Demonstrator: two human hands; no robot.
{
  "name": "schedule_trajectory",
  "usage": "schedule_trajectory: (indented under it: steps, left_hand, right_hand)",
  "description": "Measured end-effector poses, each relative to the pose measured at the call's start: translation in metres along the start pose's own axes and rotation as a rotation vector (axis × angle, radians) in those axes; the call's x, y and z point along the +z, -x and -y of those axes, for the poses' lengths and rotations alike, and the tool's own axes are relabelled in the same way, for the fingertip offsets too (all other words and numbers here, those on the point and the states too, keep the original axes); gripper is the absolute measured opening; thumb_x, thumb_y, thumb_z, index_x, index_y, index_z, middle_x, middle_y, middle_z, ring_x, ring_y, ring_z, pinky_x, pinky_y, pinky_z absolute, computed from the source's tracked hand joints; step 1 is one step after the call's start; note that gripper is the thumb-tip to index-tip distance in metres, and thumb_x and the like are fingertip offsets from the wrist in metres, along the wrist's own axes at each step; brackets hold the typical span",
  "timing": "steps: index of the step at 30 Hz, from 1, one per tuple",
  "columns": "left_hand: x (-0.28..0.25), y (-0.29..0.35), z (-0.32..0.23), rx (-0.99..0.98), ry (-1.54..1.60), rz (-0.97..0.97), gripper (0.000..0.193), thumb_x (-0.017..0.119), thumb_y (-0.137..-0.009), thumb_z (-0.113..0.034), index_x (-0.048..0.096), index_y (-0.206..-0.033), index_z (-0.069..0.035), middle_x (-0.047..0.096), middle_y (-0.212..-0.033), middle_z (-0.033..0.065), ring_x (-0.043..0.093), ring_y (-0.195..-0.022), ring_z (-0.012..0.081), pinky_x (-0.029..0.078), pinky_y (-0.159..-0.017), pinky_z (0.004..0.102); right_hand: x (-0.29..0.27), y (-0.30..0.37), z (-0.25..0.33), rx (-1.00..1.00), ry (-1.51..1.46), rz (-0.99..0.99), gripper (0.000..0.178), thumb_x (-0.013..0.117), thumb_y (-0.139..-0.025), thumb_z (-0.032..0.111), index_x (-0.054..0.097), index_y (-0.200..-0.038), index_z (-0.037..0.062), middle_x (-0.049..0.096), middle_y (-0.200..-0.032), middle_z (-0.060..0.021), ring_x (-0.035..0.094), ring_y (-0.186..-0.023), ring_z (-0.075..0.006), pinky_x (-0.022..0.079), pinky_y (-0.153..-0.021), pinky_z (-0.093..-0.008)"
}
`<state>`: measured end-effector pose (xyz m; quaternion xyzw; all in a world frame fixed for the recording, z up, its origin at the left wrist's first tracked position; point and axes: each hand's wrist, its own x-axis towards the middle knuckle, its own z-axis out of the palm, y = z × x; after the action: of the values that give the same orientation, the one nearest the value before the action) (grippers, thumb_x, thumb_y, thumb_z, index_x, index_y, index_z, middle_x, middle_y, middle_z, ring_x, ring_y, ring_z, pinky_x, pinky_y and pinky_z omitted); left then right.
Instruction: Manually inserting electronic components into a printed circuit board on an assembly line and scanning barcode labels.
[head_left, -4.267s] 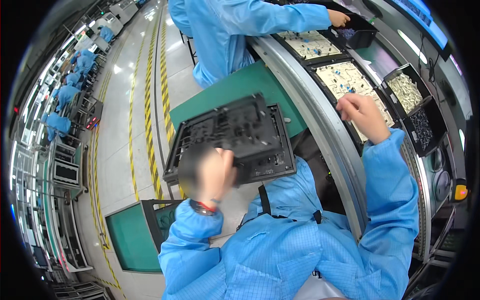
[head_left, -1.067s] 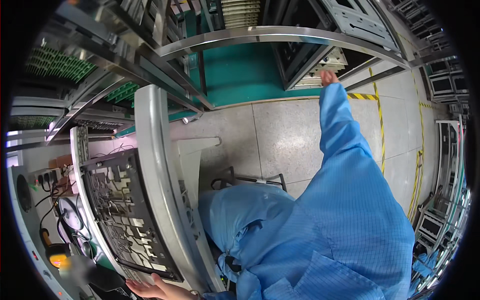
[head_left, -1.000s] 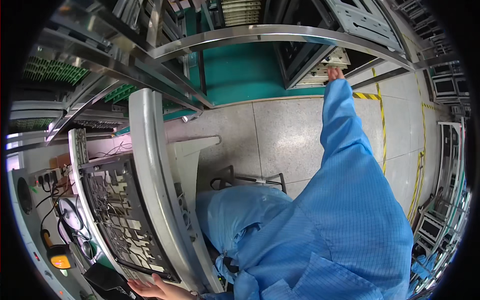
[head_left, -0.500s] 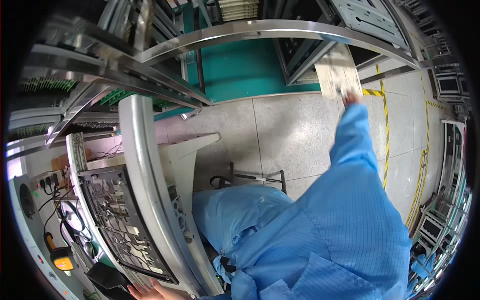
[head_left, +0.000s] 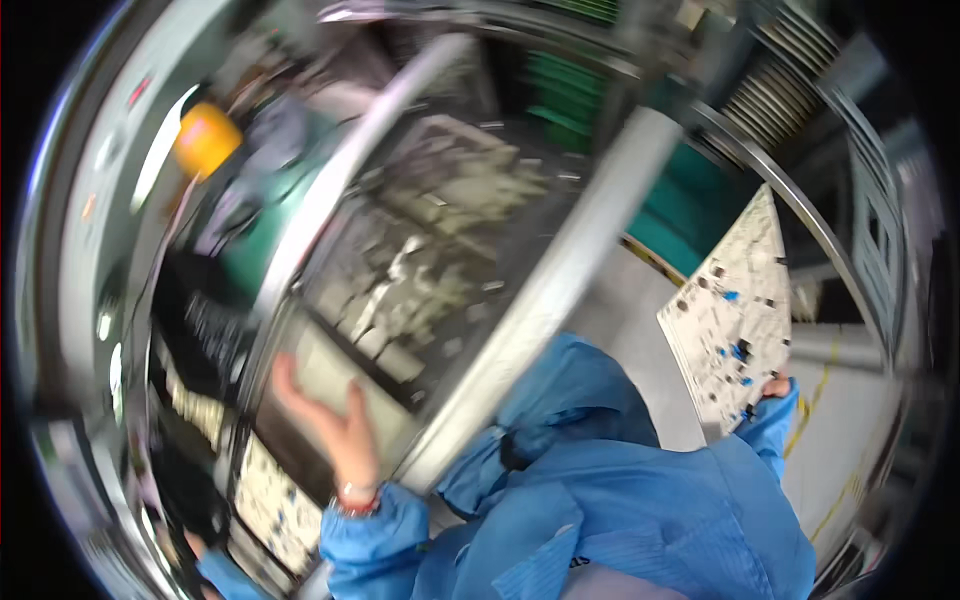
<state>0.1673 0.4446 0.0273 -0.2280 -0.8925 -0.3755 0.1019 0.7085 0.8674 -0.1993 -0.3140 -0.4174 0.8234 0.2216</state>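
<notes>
A cream circuit board panel dotted with blue and dark components hangs tilted at the right. My right hand grips its lower right edge; most of the fingers are hidden behind it. My left hand is empty, its thumb and fingers spread, over the near end of a conveyor between metal rails. Just beyond it, a dark fixture plate with many cutouts lies between those rails, blurred by motion.
Another cream board lies at the lower left, with another person's hand and blue sleeve beside it. An orange handheld scanner is at the upper left. Metal racks stand at the right, by a green surface.
My view has swung left toward the conveyor. The board in my right hand has come away from the rack and nearer to me. My left hand has come up over the conveyor.
</notes>
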Motion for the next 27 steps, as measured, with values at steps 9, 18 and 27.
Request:
schedule_trajectory:
  steps: [9, 18, 27]
  left_hand:
    - [-0.054, 0.054, 0.018, -0.116, 0.13, 0.028, 0.065, 0.06, -0.071, -0.002, 0.033, -0.13, 0.0, 0.032, -0.136, 0.0208, 0.031, -0.128, 0.0355, 0.023, -0.107, 0.0412]
    - [-0.047, 0.063, 0.022, -0.148, 0.31, 0.111, 0.062, 0.062, -0.071, -0.006, 0.035, -0.127, -0.002, 0.034, -0.132, 0.0227, 0.034, -0.123, 0.0397, 0.027, -0.104, 0.0439]
    - [-0.051, 0.059, 0.021, -0.163, 0.35, 0.136, 0.062, 0.062, -0.071, -0.004, 0.036, -0.127, -0.002, 0.034, -0.133, 0.0228, 0.035, -0.123, 0.0395, 0.027, -0.103, 0.0441]
  right_hand:
    - [0.4, -0.135, 0.166, 0.027, 0.151, 0.48, 0.074, 0.059, -0.068, -0.003, 0.031, -0.137, -0.004, 0.042, -0.136, -0.019, 0.043, -0.125, -0.0336, 0.035, -0.104, -0.0426]
    - [0.552, -0.213, 0.093, 0.107, 0.229, 0.583, 0.05, 0.055, -0.08, -0.004, 0.044, -0.129, -0.0014, 0.056, -0.122, -0.0137, 0.056, -0.11, -0.025, 0.047, -0.092, -0.0355]
    - [0.56, -0.244, 0.085, 0.134, 0.237, 0.574, 0.044, 0.053, -0.083, -0.006, 0.045, -0.126, -0.0007, 0.059, -0.116, -0.0128, 0.062, -0.1, -0.0222, 0.055, -0.081, -0.0293]
